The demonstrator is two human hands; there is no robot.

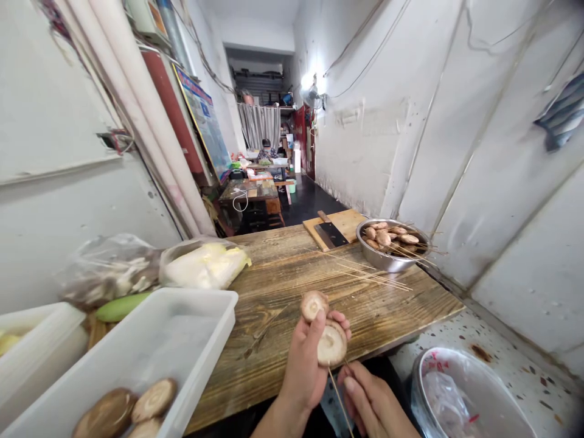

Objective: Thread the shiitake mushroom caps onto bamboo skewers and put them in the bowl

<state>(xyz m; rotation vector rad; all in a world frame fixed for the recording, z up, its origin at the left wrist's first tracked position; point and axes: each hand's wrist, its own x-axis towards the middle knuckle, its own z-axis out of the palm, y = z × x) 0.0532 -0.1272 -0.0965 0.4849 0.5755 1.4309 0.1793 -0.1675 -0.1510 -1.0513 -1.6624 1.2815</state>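
Two pale-gilled shiitake mushroom caps, a smaller upper one [314, 305] and a larger lower one [332, 344], sit one above the other in my left hand [305, 356]. Its thumb presses on them from the front and its fingers curl behind. A thin wooden skewer [340, 401] runs down from the lower cap. My right hand [371, 398] is closed just below, its fingertips pinching a second thin skewer [347, 364] whose end meets the lower cap's edge. Much of that skewer is hidden by the fingers.
Loose skewers [365, 275] lie on the wooden table [269, 310]. Behind them are a cleaver [332, 235] on a cutting board [349, 224] and a metal bowl [392, 261] of skewered mushrooms. At left, a white bin [201, 353] holds several mushrooms. A lined bucket [474, 389] stands at lower right.
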